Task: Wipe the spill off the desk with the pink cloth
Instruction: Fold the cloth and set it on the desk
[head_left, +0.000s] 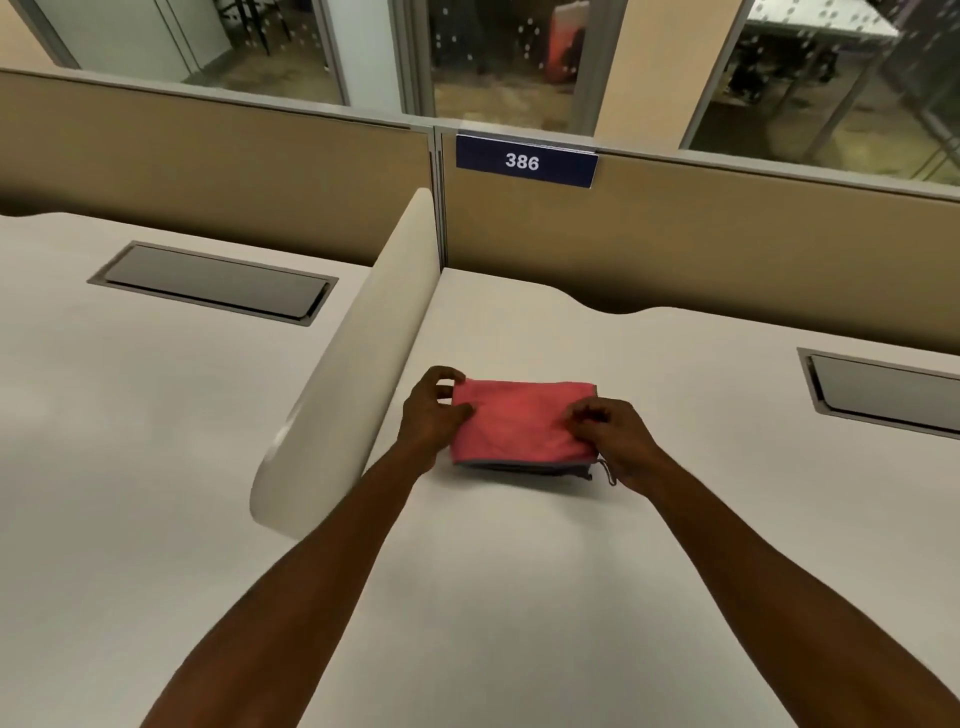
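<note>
The right cable hatch (893, 392) is cut off by the picture's edge.

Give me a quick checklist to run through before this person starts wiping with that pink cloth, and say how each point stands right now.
1. Cloth on the desk: ok. The pink cloth lies folded on the desk.
2. Left hand has the cloth: ok, fingers grip its left edge.
3. Right hand has the cloth: ok, fingers pinch its right side.
4. Spill located: cannot tell, no wet patch shows on the desk.
5. Room to wipe: ok on the near side; the divider stands close on the left.
6. Cable hatch out of the way: ok, it sits apart to the right.
</note>
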